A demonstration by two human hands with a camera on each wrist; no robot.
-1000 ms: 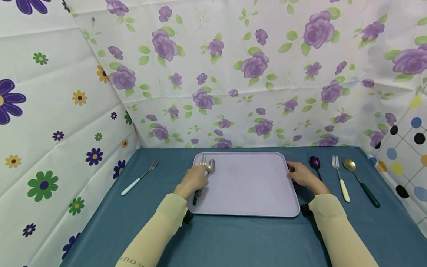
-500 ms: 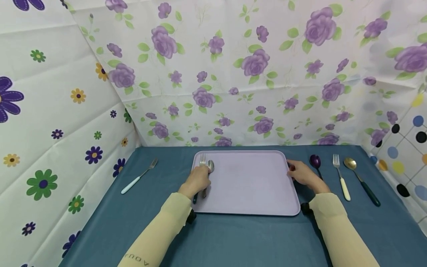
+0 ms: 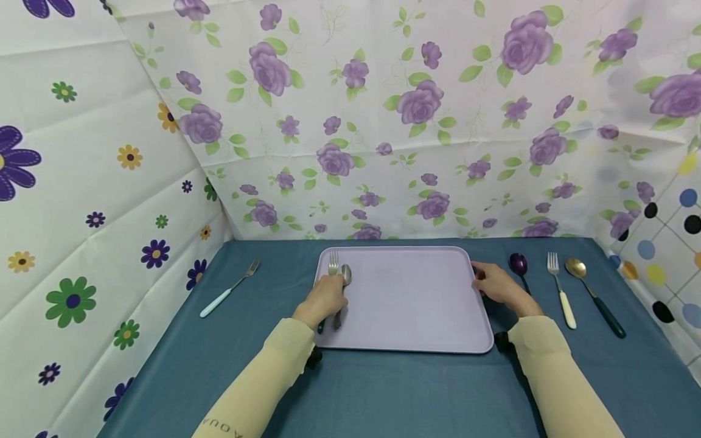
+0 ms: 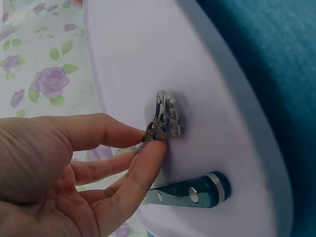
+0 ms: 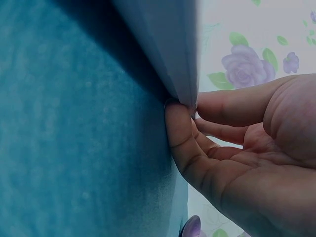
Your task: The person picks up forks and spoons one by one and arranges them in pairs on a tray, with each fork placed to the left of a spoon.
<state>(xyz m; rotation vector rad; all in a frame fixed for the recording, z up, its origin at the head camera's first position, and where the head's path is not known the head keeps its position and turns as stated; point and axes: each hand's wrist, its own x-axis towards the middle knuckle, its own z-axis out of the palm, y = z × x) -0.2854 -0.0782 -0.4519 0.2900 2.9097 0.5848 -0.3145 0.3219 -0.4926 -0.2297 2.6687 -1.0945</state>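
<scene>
A teal-clothed table (image 3: pixel 394 389), walled by floral sheets (image 3: pixel 383 121), is seen, where a silver spoon (image 3: pixel 345 275) on the lilac tray (image 3: pixel 411 304) is pinched by the left hand (image 3: pixel 323 298), the tray's far edge being gripped by the right hand (image 3: pixel 501 287).

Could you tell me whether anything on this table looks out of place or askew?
Nothing is spilled or damaged. The only oddity: one fork lies slanted, alone on the cloth left of the tray, while the purple spoon, fork and gold spoon on the right lie roughly parallel.
</scene>
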